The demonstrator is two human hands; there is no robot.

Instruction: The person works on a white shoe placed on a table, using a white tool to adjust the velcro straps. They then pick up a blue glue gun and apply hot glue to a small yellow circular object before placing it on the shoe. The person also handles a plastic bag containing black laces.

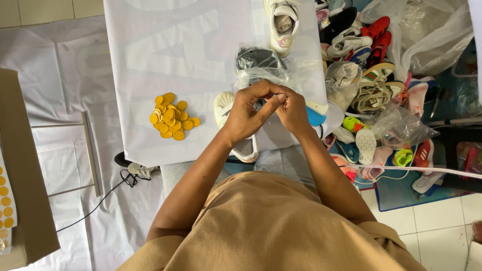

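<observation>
- Clear, crinkled plastic makes up the bag [261, 75], which sits just above the middle of the frame, on the white table cover [165, 45]; something dark grey shows through its upper part.
- Both hands meet at the lower edge of this plastic bag, a little above the centre of the picture.
- Left hand [246, 114] is curled narrow, its thumb and fingers pinched together on something small at the bag's mouth; what exactly it pinches is hidden by the fingers.
- Right hand [292, 111] is also closed narrow, its fingertips touching those of the left hand at the same spot.
- Under the left hand lies a white shoe [245, 146], its toe visible to the left of the wrist and its heel below.
- Another white shoe [282, 22] with straps lies at the top centre of the frame, well apart from the hands.
- Left of centre, on the same cover, a heap of round orange discs [172, 116] lies near the left hand but not touching it.
- At the right side of the frame a big pile of mixed shoes [371, 85] covers the floor, with more clear plastic bags [427, 35] in the upper right corner.
- At the left edge stands a brown cardboard box [22, 165].
</observation>
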